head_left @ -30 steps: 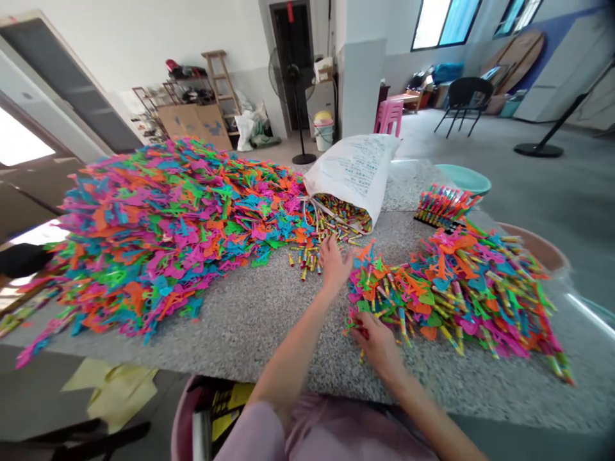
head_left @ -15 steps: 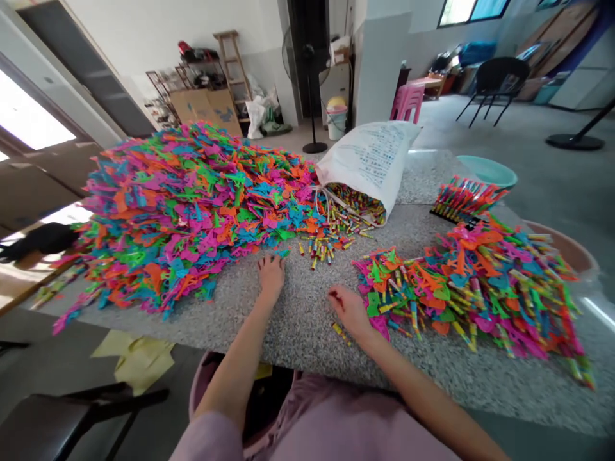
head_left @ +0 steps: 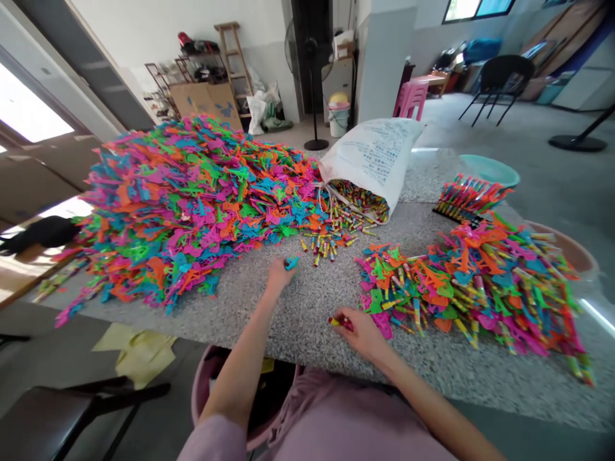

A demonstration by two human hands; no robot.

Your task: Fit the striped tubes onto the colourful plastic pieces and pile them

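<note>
My left hand (head_left: 280,274) is closed on a small blue plastic piece (head_left: 291,262), just in front of the big heap of bright plastic pieces (head_left: 192,211). Further right, my right hand (head_left: 358,331) grips a short yellow-and-red printed tube (head_left: 335,321) between thumb and fingers, low over the tabletop. Several like tubes (head_left: 319,244) lie spilled before a white sack (head_left: 375,153). Beside my right hand spreads a pile of tubes joined to plastic pieces (head_left: 461,282).
The speckled stone table (head_left: 307,301) carries everything. A rack of upright tubes with orange tops (head_left: 468,198) stands at the back right. A teal basin (head_left: 490,169) and a pinkish basin (head_left: 562,250) sit past the right edge. Below the front edge is a pink tub (head_left: 199,384).
My left hand has moved slightly right, away from the heap, with the blue piece in it. My right hand has picked up the tube that lay on the table beside it.
</note>
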